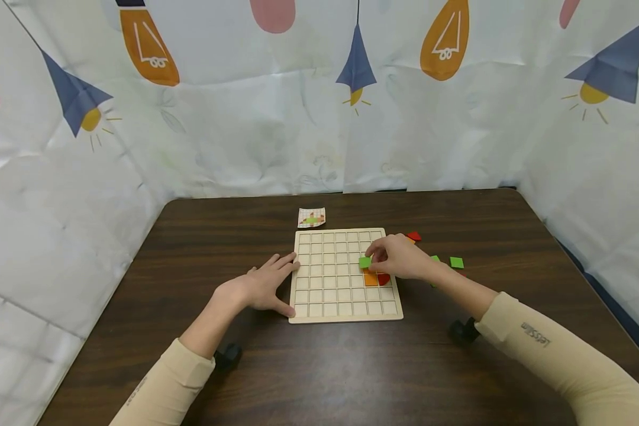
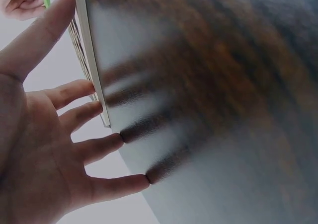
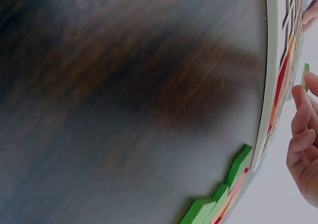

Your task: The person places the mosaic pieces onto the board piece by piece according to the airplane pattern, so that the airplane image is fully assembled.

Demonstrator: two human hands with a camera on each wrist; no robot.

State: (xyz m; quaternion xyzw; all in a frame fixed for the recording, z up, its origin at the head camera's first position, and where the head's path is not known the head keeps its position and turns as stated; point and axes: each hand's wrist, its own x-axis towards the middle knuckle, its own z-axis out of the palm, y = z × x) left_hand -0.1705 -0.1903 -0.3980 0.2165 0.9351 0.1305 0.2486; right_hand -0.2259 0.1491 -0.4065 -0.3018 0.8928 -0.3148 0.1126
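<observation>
A pale wooden grid board (image 1: 325,296) lies on the table. My left hand (image 1: 258,287) has its fingers spread and fairly straight, with thumb and fingertips at the board's left edge; in the left wrist view two other fingertips rest on the dark tabletop. Over the right part of the board, my right hand (image 1: 399,255) pinches a green square tile (image 1: 364,262) between thumb and fingers. Just below that tile, an orange square tile (image 1: 370,279) and a red rounded piece (image 1: 384,278) sit in the grid. The right hand partly hides more orange and red there.
Beyond the board lies a small pattern card (image 1: 311,218). Loose pieces are scattered to the right of the board, among them a green tile (image 1: 456,262) and a red piece (image 1: 414,236). A printed white curtain (image 1: 234,136) hangs behind the table (image 1: 341,373).
</observation>
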